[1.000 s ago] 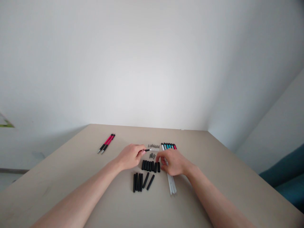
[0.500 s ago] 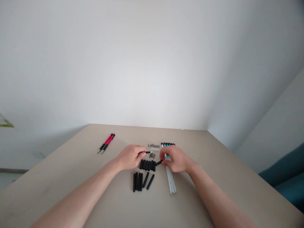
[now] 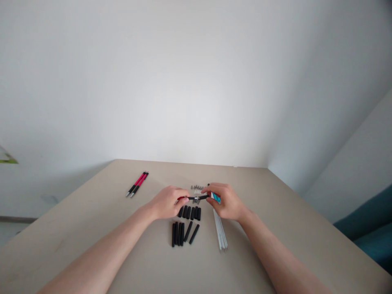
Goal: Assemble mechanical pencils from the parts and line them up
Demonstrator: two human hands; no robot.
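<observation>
My left hand [image 3: 170,202] is closed on a partly assembled pen [image 3: 191,198], red near the fingers and black further out, with a pale tip pointing right. In the fingers of my right hand [image 3: 227,201] is a short black grip sleeve [image 3: 203,197], held level. Its left end meets or nearly meets the pen's tip; whether the tip is inside, I cannot tell. Below the hands lies a row of black grip sleeves [image 3: 192,212]. Nearer to me are several longer black tubes [image 3: 178,234]. White pen refills [image 3: 221,232] lie under and in front of my right hand.
Two finished-looking pink and black pens [image 3: 136,184] lie at the left of the table [image 3: 147,261]. Small metal cone tips [image 3: 196,187] and clear little parts [image 3: 197,192] sit behind the hands. Blue parts [image 3: 216,197] show partly behind my right hand.
My right hand has lifted the black grip sleeve from beside the row and brought it up in line with the pen's tip. The left hand has hardly moved.
</observation>
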